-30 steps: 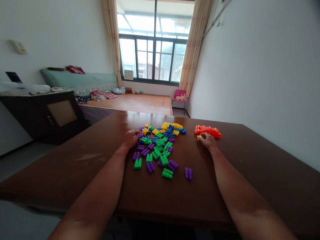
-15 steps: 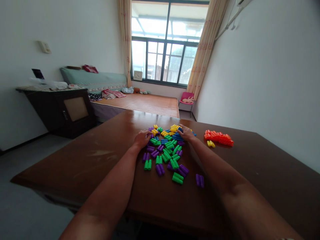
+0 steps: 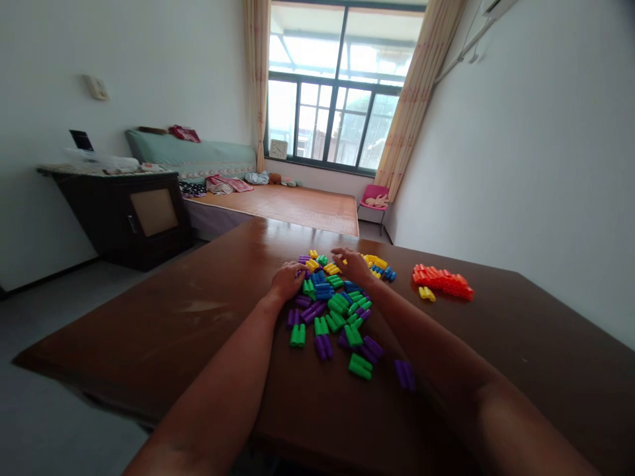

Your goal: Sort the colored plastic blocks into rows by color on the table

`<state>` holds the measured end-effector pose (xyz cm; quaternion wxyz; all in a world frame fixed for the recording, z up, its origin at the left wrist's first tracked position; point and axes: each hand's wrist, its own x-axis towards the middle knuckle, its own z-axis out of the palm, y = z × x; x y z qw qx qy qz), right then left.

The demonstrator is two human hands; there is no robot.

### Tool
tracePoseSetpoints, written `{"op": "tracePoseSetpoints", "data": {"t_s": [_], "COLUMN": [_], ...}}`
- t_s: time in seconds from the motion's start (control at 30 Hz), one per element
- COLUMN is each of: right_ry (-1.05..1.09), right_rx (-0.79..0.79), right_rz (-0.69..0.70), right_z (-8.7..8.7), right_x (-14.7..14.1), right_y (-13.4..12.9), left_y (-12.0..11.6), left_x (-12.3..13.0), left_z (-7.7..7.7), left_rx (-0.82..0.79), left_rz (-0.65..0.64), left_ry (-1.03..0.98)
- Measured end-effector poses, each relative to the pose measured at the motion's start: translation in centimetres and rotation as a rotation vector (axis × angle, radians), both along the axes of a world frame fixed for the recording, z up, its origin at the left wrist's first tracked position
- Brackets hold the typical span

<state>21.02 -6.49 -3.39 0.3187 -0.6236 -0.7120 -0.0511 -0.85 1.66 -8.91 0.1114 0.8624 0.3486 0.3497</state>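
Note:
A loose pile of double-tube plastic building blocks, green (image 3: 338, 303), purple (image 3: 323, 347), blue (image 3: 324, 291) and yellow (image 3: 331, 268), lies on the brown table (image 3: 213, 344). My left hand (image 3: 288, 280) rests at the pile's left edge, fingers curled together beside purple and yellow blocks. What its fingertips hold, if anything, is hidden. Over the far side of the pile, my right hand (image 3: 353, 264) reaches leftward with its fingers stretched out and apart. No block shows in it. Its wrist and forearm cover part of the pile.
To the right of the pile sits a joined row of orange blocks (image 3: 443, 281), with a yellow block (image 3: 426, 293) in front. Beyond the table are a bed (image 3: 297, 203), a pink chair (image 3: 373, 196) and a dark cabinet (image 3: 114, 215).
My right hand has moved left across the far side of the pile, uncovering yellow and blue blocks at its right. Some blue blocks now lie nearer the middle. My left hand stays at the left edge.

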Motion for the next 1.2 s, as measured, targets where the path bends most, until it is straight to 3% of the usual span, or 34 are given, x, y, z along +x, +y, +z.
{"op": "tracePoseSetpoints", "data": {"t_s": [0.1, 0.17, 0.27, 0.43, 0.6, 0.77, 0.9, 1.2], "right_ry": [0.048, 0.064, 0.079, 0.117, 0.217, 0.667, 0.927, 0.742], "right_rx": [-0.071, -0.133, -0.201, -0.327, -0.404, -0.411, -0.391, -0.229], "right_rz": [-0.279, -0.334, -0.335, -0.304, -0.208, 0.022, 0.012, -0.033], "right_z": [1.1, 1.1, 0.2, -1.7, -2.0, -1.9, -2.2, -4.8], "right_x": [5.7, 8.7, 10.8, 10.7, 9.7, 8.7, 8.9, 10.9], "right_y": [1.0, 0.9, 0.4, 0.5, 0.5, -2.3, -5.3, -9.3], "left_y": [0.2, 0.5, 0.9, 0.9, 1.0, 1.2, 1.2, 1.7], "left_x": [0.2, 0.4, 0.7, 0.6, 0.5, 0.5, 0.4, 0.1], "left_z": [-0.3, -0.5, -0.7, -0.6, -0.5, -0.5, -0.1, -0.1], "left_rx": [-0.004, -0.01, -0.019, -0.035, -0.029, -0.018, -0.012, -0.002], "left_rz": [0.012, 0.012, 0.014, 0.008, 0.005, -0.021, -0.033, -0.06], "left_ry": [-0.005, -0.008, -0.013, -0.013, -0.009, -0.002, 0.002, -0.006]}}
